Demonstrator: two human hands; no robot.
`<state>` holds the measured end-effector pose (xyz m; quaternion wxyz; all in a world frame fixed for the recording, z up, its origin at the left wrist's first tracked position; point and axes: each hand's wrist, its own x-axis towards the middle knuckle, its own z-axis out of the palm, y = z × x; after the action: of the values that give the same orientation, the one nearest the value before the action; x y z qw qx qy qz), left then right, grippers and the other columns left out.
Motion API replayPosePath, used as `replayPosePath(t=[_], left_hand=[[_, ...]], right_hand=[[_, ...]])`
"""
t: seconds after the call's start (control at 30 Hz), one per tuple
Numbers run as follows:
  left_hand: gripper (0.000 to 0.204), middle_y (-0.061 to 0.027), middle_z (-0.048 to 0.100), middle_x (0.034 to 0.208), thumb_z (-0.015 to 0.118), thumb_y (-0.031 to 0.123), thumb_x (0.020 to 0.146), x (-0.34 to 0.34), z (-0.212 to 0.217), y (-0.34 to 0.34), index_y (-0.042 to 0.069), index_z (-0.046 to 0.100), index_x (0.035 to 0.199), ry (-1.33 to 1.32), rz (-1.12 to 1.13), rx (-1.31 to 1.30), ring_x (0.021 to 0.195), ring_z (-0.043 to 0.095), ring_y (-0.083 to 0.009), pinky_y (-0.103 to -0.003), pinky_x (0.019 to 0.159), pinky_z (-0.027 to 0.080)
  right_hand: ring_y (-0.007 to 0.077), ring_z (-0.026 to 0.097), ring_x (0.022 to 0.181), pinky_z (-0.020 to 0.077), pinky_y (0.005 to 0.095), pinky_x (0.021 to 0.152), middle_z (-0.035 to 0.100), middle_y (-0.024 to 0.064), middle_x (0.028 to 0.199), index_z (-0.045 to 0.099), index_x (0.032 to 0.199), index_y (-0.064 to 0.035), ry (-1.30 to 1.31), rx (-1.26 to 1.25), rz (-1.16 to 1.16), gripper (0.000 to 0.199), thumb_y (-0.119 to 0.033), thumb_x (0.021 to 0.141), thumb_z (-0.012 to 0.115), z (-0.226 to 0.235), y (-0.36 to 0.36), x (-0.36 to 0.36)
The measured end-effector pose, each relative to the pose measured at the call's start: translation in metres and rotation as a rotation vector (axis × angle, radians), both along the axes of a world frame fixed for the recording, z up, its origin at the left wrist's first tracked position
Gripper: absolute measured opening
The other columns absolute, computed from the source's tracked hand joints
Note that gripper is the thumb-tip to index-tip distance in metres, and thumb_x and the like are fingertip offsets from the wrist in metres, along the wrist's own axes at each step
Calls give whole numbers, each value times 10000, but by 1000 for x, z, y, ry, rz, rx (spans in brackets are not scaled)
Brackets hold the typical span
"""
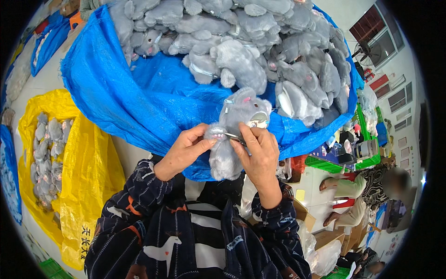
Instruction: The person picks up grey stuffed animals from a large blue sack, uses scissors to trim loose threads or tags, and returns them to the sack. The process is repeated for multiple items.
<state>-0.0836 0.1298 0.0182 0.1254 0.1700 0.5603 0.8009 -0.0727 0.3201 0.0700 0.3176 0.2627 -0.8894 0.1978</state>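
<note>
A grey plush animal (225, 160) with a pale face patch and pink ears is in front of me, at the near edge of a big blue sack (153, 88). My left hand (183, 151) pinches one of its paws between thumb and fingers. My right hand (258, 151) grips a small pointed metal tool (233, 136), its tip at that paw; the fingers hide most of the tool. A light-blue zipper pull (227, 101) shows by the plush's head. Many similar grey plush pieces (239, 58) fill the sack behind it.
A yellow sack (95, 186) of smaller grey plush pieces stands at the left. Green crates (344, 162) with mixed items are at the right, with cardboard boxes (327, 237) and clear plastic bags nearer. Another person (374, 186) sits farther right.
</note>
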Motion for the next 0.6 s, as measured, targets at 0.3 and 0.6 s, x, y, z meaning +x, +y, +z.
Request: replayPosePath(t=[0.3,0.6], left_hand=[[208,5,502,936,552,104,918,-12,2,-8,-24,584,1078,164,-87,-142,844,464,-57,-215,729,390],[202,-34,550,901,580,76,864,-13,10,-2,-15,612,1042,262,3,-219,804,506,-92,-240,693,420]], right_hand=[[196,551,746,403,344,721,556,28,853,630,1070,-89,118,132,170,448,-169,655,777,10,9,-15],[201,539,709,408,326,704,562,34,811,639,1057,-80,27,96,274,411,-154,672,764,16,4,-19]])
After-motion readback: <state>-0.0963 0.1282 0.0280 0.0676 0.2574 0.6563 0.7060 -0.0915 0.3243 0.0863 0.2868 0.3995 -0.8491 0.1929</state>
